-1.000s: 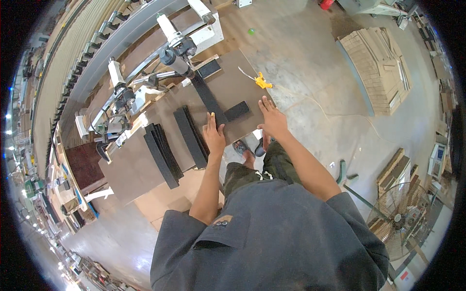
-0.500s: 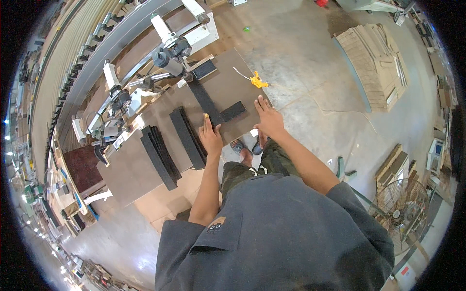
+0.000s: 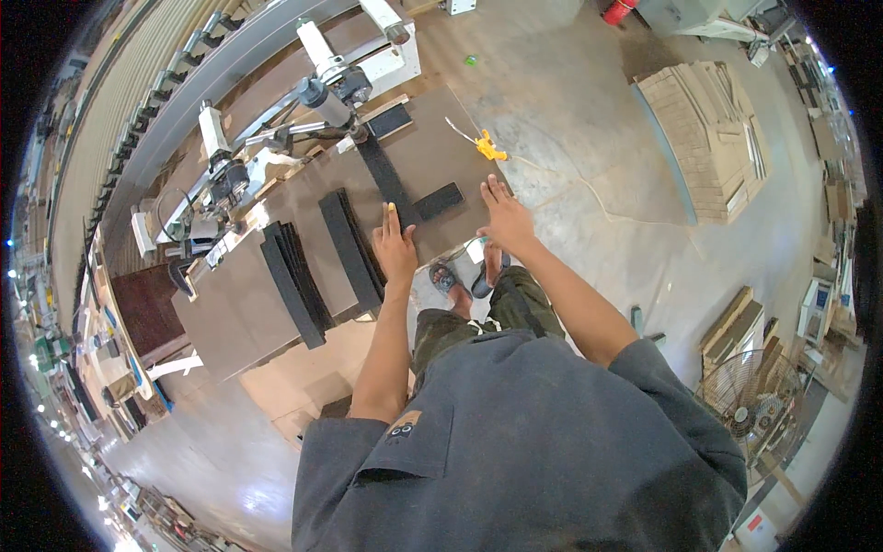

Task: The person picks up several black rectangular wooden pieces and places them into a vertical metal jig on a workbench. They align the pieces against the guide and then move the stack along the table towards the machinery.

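We keep both hands over the brown desk [image 3: 235,317], each with its grip open and fingers extended. Our left hand [image 3: 395,256] is at the near end of the long black strip [image 3: 383,175]; whether the fingertips press on it, we cannot tell. A short black strip [image 3: 438,202] lies at an angle beside that end. Our right hand [image 3: 508,221] is at the desk's corner, near the yellow air gun [image 3: 489,145]. Two stacks of black strips, the outer stack [image 3: 294,285] and the inner stack [image 3: 352,248], lie left of our left hand. Containers: our shirt's chest pocket [image 3: 405,453] gapes at its mouth, its inside hidden; the grey cylinder [image 3: 324,99] above the desk's far edge also conceals its interior.
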Demonstrator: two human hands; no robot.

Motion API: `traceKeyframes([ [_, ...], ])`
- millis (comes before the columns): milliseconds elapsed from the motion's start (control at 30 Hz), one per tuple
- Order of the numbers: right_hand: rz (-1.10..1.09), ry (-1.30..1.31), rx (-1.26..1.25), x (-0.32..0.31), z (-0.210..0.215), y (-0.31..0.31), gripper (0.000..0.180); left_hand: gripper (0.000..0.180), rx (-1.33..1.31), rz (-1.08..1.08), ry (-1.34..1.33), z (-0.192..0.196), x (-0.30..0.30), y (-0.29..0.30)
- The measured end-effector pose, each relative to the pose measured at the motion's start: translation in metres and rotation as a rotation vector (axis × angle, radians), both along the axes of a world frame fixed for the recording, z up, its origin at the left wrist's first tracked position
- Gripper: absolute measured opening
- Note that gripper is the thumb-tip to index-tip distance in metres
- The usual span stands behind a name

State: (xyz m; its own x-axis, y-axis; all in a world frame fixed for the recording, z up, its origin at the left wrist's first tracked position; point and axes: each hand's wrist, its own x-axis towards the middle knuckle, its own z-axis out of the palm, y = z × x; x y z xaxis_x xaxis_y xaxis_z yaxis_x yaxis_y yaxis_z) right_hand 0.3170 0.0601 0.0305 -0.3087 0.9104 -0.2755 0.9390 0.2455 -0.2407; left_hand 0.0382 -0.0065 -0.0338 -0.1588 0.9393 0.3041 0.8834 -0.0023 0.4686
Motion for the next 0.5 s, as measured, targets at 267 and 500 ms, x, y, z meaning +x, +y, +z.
traceKeyframes([
  [267,-0.029,-0.023,-0.141,-0.008,0.012,0.006,0.119,0.075,0.015,0.005,-0.038,-0.004,-0.006,-0.001],
  [500,-0.044,-0.019,-0.124,-0.007,0.001,0.009,0.125,0.072,0.034,0.013,-0.049,-0.006,-0.002,0.001],
])
